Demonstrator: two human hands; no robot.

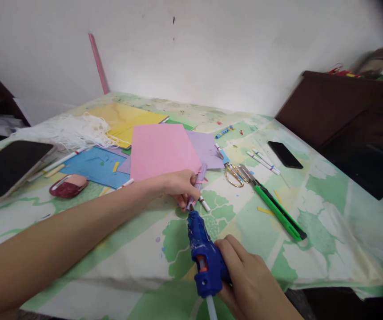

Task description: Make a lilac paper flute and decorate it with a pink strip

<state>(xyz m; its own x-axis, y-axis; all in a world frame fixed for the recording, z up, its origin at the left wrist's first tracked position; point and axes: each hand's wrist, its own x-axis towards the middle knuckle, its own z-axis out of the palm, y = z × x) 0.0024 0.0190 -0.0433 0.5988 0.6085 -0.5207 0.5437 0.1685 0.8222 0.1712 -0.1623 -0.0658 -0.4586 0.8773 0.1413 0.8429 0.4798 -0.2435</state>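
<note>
My right hand [244, 271] is wrapped around the grip of a blue hot glue gun [206, 258], with a glue stick [211, 307] protruding from its rear. The nozzle points at the near end of a purple paper roll [200, 180]. My left hand [183, 186] is closed on that roll, its thumb and fingers pressed around it. Close beside my left thumb lies a white stick with a dark band [205, 203]. Behind the hand is a pink sheet [164, 149]. Whether the nozzle touches the roll is hard to make out.
Right of my hands lie a green box cutter [280, 211], gold-handled scissors [234, 174], white sticks [263, 162] and a black phone [284, 154]. On the left are blue sheets [94, 166], white string [67, 131], a maroon case [67, 186] and a large dark-screened device [11, 166].
</note>
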